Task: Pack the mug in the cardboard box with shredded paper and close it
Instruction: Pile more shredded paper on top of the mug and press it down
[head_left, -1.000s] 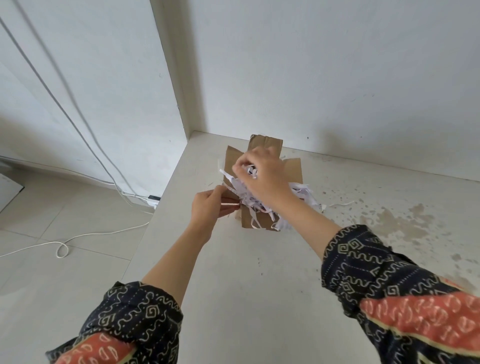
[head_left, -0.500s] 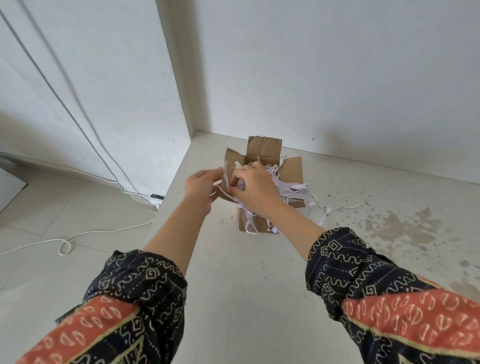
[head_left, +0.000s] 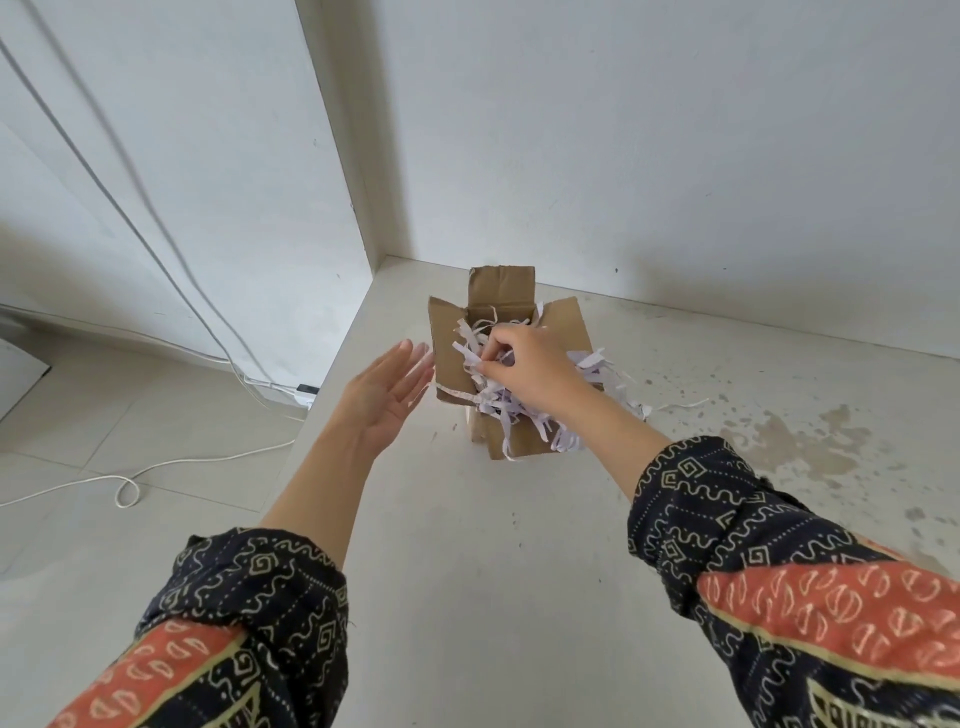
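Observation:
A small brown cardboard box (head_left: 501, 291) stands on the pale counter with its flaps spread open. White shredded paper (head_left: 592, 364) fills it and spills over the front and right sides. My right hand (head_left: 524, 366) is over the box mouth, its curled fingers pinching strips of the paper. My left hand (head_left: 384, 397) hovers just left of the left flap, palm open and fingers straight, holding nothing. The mug is hidden; I cannot see it under the paper.
The counter (head_left: 493, 545) ends at an edge on the left, with a tiled floor (head_left: 78, 415) below. White cables (head_left: 171, 462) and a plug lie on the floor. A wall stands close behind the box. Stains mark the counter (head_left: 795, 441) to the right.
My left hand has let go of the paper strips and drawn back to the left, opening flat. My right hand has stayed over the box, still gripping paper.

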